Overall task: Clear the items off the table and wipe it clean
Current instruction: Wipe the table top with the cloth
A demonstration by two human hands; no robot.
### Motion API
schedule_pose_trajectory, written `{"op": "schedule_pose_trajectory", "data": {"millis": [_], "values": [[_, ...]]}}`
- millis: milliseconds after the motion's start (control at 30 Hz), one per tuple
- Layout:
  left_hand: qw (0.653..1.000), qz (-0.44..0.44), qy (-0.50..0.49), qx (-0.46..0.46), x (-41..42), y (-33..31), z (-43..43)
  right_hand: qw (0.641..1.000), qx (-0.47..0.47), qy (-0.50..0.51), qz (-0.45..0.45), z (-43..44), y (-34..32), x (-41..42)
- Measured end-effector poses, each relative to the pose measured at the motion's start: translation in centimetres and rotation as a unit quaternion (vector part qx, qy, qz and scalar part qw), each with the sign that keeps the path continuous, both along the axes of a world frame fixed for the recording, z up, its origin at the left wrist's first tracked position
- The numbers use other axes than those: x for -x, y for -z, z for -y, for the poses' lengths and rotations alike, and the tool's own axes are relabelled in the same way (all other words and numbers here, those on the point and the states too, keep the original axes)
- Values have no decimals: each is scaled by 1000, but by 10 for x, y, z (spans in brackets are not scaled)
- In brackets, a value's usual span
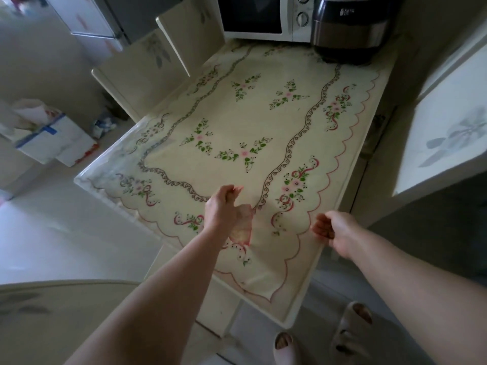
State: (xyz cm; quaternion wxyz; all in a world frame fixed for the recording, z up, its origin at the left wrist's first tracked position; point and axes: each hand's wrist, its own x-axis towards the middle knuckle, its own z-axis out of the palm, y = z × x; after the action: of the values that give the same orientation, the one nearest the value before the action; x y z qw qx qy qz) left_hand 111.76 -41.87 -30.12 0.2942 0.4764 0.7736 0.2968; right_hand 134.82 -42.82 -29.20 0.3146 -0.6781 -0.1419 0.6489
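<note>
Two hands over a tabletop (87,180), one of them holding something. Far left, on the floor: white boxes (60,143), one with tissue sticking up and blue tape across it. Next right, two pale chairs (137,75) with a grey leaf print, pushed against the tabletop's left side. A cream floral mat (237,122) with a scalloped pink edge covers nearly the whole tabletop. Left hand (221,206) is above the mat's near part, fingers (233,192) curled tight and holding a pale crumpled wad (242,225), which hangs under the palm; cloth or paper, cannot tell, nor whether it touches the mat. At the far end stand a white microwave (263,17) and, just beside it to the right, a dark cooker (347,27) on the mat's corner. Right hand (334,230) is at the near right rim, fingers (320,230) loosely curled, palm turned left, nothing in it; contact with the rim cannot be told. Right of the tabletop, a white cabinet (448,127) with the same leaf print. Below, two feet in pale open-toed slippers (350,330) on the tiled floor.
</note>
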Motion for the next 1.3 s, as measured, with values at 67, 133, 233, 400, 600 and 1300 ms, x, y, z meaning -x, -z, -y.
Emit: {"op": "schedule_pose_trajectory", "data": {"millis": [67, 133, 233, 400, 600, 1300], "values": [[968, -187, 90, 142, 25, 13, 11, 1000, 2, 21, -4, 8, 3, 2], [926, -274, 162, 204, 34, 20, 21, 999, 4, 45, -5, 14, 7, 2], [934, -280, 127, 182, 36, 24, 21, 998, 5, 68, 6, 22, 12, -3], [961, -214, 117, 134, 24, 28, 14, 995, 30, 91, 32, 28, 25, -10], [955, -195, 221, 43, -31, 38, 31, 996, 61, 66, 10, 37, 35, -14], [977, -120, 138, -109, -72, 4, 79, 993, 81, 21, -85, 69, 49, -33]]}}
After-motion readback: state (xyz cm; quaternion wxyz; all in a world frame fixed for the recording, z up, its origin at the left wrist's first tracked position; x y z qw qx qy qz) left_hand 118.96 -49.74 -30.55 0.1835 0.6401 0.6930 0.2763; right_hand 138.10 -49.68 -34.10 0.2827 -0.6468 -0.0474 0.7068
